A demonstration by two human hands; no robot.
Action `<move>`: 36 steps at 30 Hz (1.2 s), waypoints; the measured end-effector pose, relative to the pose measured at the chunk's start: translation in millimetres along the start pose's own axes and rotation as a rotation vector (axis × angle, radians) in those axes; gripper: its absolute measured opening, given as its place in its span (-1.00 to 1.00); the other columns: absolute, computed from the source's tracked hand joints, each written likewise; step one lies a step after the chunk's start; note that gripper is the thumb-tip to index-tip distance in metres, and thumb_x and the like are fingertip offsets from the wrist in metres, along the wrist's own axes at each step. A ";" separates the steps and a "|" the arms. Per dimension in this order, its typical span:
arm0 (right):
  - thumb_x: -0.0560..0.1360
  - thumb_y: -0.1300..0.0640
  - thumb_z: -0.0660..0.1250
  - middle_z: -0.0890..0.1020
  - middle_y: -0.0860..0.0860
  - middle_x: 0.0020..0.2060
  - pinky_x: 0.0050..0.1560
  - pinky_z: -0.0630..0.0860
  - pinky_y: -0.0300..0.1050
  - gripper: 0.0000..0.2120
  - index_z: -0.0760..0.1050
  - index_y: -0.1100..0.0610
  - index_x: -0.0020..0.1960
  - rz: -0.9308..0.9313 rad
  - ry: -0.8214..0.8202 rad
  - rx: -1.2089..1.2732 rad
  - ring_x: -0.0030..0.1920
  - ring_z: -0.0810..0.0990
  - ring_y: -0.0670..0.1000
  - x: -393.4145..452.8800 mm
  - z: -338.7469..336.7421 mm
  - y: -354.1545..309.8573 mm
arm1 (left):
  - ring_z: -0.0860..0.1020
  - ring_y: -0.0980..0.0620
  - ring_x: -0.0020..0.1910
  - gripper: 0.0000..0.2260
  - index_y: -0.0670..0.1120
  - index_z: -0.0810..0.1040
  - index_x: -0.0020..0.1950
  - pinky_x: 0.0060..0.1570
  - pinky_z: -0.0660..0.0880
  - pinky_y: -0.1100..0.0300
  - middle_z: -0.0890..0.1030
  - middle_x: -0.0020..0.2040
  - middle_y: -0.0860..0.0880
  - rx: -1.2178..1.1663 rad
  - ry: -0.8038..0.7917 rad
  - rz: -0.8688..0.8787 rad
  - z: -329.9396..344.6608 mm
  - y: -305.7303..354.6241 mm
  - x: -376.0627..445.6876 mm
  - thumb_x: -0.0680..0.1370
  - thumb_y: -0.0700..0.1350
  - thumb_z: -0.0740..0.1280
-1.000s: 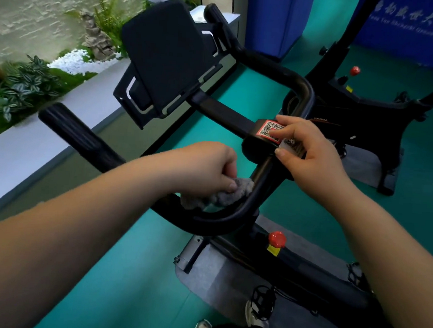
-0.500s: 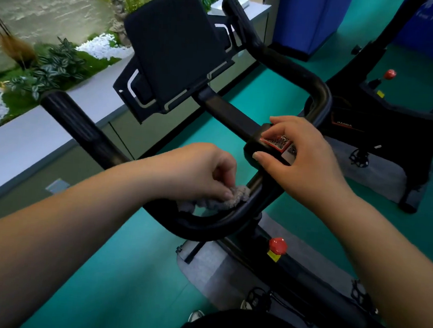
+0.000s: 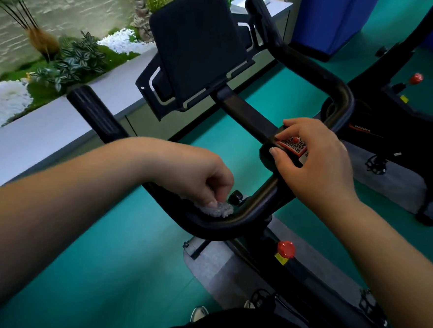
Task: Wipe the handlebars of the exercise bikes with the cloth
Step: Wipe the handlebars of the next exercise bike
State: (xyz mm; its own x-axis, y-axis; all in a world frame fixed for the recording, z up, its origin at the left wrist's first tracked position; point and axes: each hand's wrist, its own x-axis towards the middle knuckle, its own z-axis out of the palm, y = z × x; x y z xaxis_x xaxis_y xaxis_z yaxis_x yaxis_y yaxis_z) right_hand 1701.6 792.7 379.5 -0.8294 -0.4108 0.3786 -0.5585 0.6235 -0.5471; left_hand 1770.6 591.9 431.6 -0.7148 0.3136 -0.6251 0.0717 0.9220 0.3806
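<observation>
The left hand (image 3: 199, 178) pinches a grey cloth (image 3: 218, 209) against the near curve of the black handlebar (image 3: 252, 217), while the right hand (image 3: 315, 165) grips the handlebar's centre clamp (image 3: 268, 156) beside a QR sticker (image 3: 294, 145).

A teal rubber floor (image 3: 131, 273) spreads underneath, with a grey rectangular floor mat (image 3: 213, 268) lying on it. Along the left runs a pale grey ledge (image 3: 41, 131), and behind it sit green striped-leaf plants (image 3: 74, 61), patches of white pebbles (image 3: 124, 41) and a rough beige stone wall (image 3: 68, 2). At the top right stands a blue panel (image 3: 330, 20), and a small red round knob (image 3: 286, 248) with a yellow tag beneath it shows low in the middle.
</observation>
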 end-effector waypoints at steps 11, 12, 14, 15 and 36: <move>0.45 0.00 0.38 0.54 -0.15 0.16 0.21 0.34 0.01 -0.81 0.51 -0.03 0.05 -0.020 -0.013 -0.003 0.18 0.48 -0.09 -1.2 -1.3 0.3 | 0.56 0.15 -0.40 -0.90 0.10 0.55 -0.22 -0.42 0.53 0.18 0.59 -0.35 0.10 0.110 -0.022 -0.203 -21.8 -7.3 -13.7 0.44 -0.06 0.44; 0.45 0.01 0.39 0.54 -0.14 0.16 0.21 0.35 0.02 -0.81 0.51 -0.02 0.05 -0.019 -0.014 -0.005 0.18 0.48 -0.09 -1.4 -1.9 -0.1 | 0.54 0.18 -0.37 -0.90 0.11 0.54 -0.21 -0.35 0.54 0.18 0.58 -0.33 0.12 0.143 -0.020 -0.161 -14.1 -1.4 -9.5 0.44 -0.05 0.44; 0.46 0.01 0.39 0.54 -0.14 0.16 0.22 0.34 0.02 -0.81 0.51 -0.02 0.05 -0.015 -0.023 -0.011 0.17 0.48 -0.09 -1.3 -3.1 -0.6 | 0.55 0.15 -0.29 -0.90 0.11 0.55 -0.20 -0.22 0.57 0.10 0.59 -0.29 0.11 0.135 -0.005 -0.131 -9.9 4.3 -9.7 0.44 -0.05 0.44; 0.46 0.01 0.38 0.53 -0.14 0.16 0.23 0.34 0.02 -0.81 0.51 -0.02 0.06 -0.012 -0.031 -0.016 0.17 0.48 -0.09 -1.1 -3.5 -0.8 | 0.56 0.12 -0.27 -0.91 0.11 0.56 -0.19 -0.20 0.58 0.06 0.61 -0.27 0.09 0.103 0.011 -0.151 -13.1 5.0 -15.2 0.44 -0.05 0.45; 0.50 0.17 0.36 0.67 -0.17 -0.07 0.04 0.53 -0.33 -0.76 0.60 -0.06 0.13 0.022 -0.512 0.513 -0.06 0.62 -0.20 6.3 42.5 -113.8 | 0.56 0.32 -0.17 -0.65 0.02 0.55 0.26 -0.32 0.44 0.51 0.57 0.08 0.12 -0.925 1.800 -0.302 82.3 -17.0 -66.4 0.53 -0.28 0.34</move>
State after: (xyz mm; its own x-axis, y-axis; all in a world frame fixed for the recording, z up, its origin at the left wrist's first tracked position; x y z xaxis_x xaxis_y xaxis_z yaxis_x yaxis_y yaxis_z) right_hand 1759.5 690.9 412.4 -0.6718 -0.7399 0.0351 -0.3722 0.2961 -0.8797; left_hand 1874.1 574.1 410.6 -0.4126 -0.8615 0.2959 -0.0427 0.3428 0.9384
